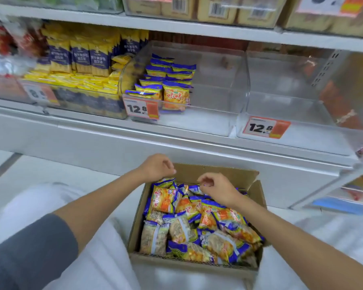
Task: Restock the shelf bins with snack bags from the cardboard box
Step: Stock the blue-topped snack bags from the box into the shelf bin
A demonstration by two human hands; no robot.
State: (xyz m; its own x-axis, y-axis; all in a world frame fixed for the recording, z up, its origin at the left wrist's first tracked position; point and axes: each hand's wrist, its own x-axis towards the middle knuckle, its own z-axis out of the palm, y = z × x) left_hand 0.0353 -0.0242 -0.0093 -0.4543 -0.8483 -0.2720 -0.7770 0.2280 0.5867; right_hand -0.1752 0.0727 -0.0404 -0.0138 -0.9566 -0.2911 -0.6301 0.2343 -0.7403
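I am at the picking step, both hands down over the far end of the cardboard box, which sits on the floor in front of the shelf and is heaped with snack bags. My left hand is curled at the box's far left corner, fingers pinched together right at the top edge of a bag that stands up there; I judge it has that bag by the seam, though the blur keeps me from being sure. My right hand is also curled, fingertips bent in over the bags near the far edge, and I cannot tell if it grips anything. Up on the shelf, the middle clear bin holds a stack of the same bags along its left side only, and the clear bin on the right holds none. Next I need a firm hold on a bag in each hand, then a lift up to the bare right side of the middle bin.
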